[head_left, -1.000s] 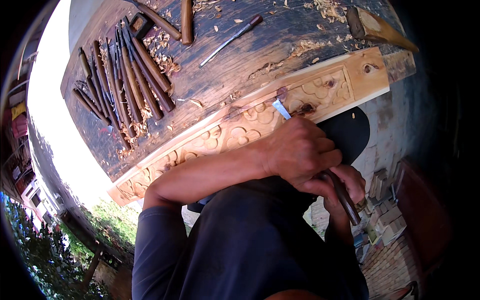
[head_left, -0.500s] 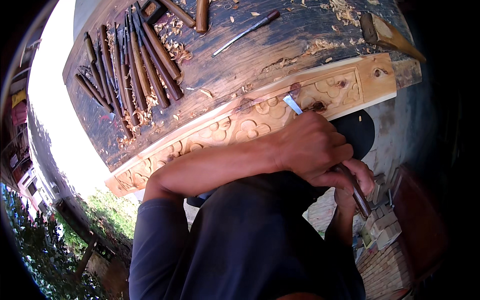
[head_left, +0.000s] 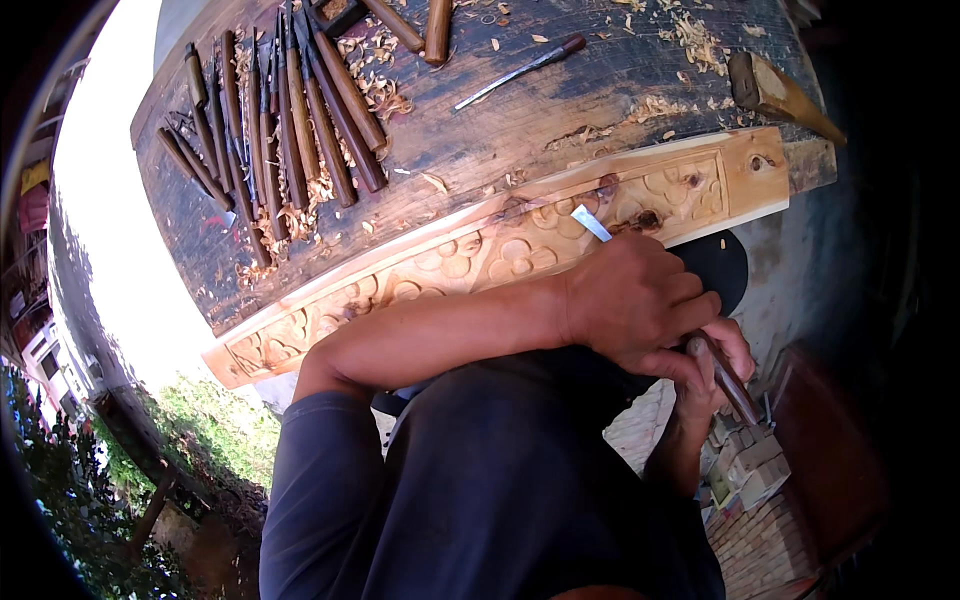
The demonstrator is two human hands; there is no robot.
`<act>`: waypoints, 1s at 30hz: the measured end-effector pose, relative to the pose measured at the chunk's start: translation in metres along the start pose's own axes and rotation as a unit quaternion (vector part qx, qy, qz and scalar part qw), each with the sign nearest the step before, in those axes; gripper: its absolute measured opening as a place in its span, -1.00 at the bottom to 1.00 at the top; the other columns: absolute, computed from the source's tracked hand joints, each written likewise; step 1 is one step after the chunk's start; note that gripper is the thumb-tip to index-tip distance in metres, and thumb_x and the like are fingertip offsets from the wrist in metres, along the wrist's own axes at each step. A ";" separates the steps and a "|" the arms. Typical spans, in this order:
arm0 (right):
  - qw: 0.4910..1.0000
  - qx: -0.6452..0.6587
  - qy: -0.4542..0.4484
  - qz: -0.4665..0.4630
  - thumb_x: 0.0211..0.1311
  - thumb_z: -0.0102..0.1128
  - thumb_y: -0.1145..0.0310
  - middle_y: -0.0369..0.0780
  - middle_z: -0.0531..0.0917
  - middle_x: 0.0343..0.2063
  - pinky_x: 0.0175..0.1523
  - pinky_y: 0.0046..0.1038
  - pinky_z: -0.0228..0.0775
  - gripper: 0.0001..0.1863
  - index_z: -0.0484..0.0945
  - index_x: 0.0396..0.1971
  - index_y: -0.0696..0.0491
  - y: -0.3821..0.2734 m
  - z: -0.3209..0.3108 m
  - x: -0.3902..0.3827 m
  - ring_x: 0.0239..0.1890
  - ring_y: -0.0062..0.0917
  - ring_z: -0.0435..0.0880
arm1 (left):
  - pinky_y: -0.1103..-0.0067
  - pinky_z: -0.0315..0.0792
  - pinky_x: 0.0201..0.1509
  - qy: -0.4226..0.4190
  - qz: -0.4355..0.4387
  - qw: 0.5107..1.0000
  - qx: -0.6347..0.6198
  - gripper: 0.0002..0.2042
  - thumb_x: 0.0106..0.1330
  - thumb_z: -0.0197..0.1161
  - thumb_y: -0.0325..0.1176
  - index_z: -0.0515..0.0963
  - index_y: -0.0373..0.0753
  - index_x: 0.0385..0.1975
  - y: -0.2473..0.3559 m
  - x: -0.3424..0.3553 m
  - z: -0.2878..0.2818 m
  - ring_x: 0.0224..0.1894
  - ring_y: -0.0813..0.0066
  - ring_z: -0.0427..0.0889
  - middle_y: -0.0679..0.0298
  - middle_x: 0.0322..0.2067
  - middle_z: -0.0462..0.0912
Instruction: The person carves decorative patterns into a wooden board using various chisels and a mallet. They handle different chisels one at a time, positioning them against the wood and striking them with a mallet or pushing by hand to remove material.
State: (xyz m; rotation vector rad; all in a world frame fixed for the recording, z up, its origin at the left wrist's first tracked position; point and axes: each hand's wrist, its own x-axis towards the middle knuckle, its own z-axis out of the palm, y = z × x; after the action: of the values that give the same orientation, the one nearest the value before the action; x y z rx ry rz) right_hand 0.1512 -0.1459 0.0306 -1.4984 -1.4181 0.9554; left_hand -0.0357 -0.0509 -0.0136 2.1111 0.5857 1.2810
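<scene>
A chisel point(head_left: 591, 223) slants across the carved wooden panel point(head_left: 755, 178), its bright flat blade over the carved flowers near the panel's right part. My left hand point(head_left: 640, 305) is closed around the chisel's shank just behind the blade, knuckles up, and covers the middle of the tool. Behind it, toward my body, my right hand point(head_left: 735, 352) grips the brown wooden handle, with the handle's butt sticking out past the fingers. Whether the cutting edge touches the wood I cannot tell. My left forearm crosses over the panel's near edge.
Several wooden-handled carving tools point(head_left: 320, 140) lie among shavings point(head_left: 695, 45) on the dark worn bench point(head_left: 470, 150). A lone slim chisel point(head_left: 520, 72) lies at the bench's far middle. A wooden mallet point(head_left: 780, 92) rests at the right end. Beyond the near right stands a pile of blocks point(head_left: 750, 465).
The view has shifted slightly. The blade has moved a little left and nearer over the panel. The handle's butt has swung slightly right, and more of the right fingers shows around it.
</scene>
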 end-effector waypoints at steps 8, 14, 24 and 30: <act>0.987 0.047 -0.129 -0.088 0.43 0.40 0.39 -0.14 0.82 -0.48 -0.29 -0.41 0.68 -0.77 0.64 -0.08 0.21 -0.033 0.029 0.016 -0.43 -0.44 0.86 | 0.45 0.28 -0.57 -0.006 0.001 1.000 0.002 -0.15 0.11 0.39 0.53 0.72 -0.27 -0.05 0.016 -0.017 -0.047 -0.61 0.44 0.51 0.42 -0.54 0.44; 0.989 -0.028 -0.106 -0.096 0.24 0.56 0.47 -0.16 0.84 -0.42 -0.26 -0.46 0.68 -0.74 0.71 -0.13 0.20 -0.038 0.049 -0.001 -0.39 -0.42 0.87 | 0.45 0.31 -0.57 -0.001 0.003 0.999 -0.039 -0.11 0.13 0.35 0.58 0.73 -0.31 -0.07 0.010 -0.029 -0.060 -0.61 0.41 0.53 0.39 -0.55 0.47; 0.954 -0.118 -0.090 -0.262 0.54 0.33 0.28 -0.01 0.81 -0.35 -0.33 -0.35 0.71 -0.67 0.69 -0.09 0.33 -0.063 0.076 0.011 -0.39 -0.21 0.87 | 0.45 0.25 -0.63 0.041 -0.001 0.993 -0.115 -0.10 0.22 0.30 0.59 0.75 -0.36 -0.11 0.003 -0.037 -0.068 -0.70 0.41 0.49 0.38 -0.64 0.45; 0.949 -0.103 -0.101 -0.280 0.49 0.40 0.30 -0.04 0.74 -0.50 -0.40 -0.37 0.69 -0.61 0.64 -0.10 0.42 -0.059 0.085 0.010 -0.50 -0.27 0.84 | 0.46 0.22 -0.64 0.066 0.006 0.989 -0.130 -0.11 0.24 0.30 0.59 0.76 -0.36 -0.11 0.001 -0.041 -0.066 -0.72 0.44 0.47 0.42 -0.67 0.44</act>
State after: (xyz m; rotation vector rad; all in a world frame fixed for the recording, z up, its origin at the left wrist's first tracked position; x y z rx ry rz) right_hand 0.0517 -0.1298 0.0554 -1.0541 -2.0019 0.6275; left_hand -0.1126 -0.0602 -0.0153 1.8297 0.4345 1.4285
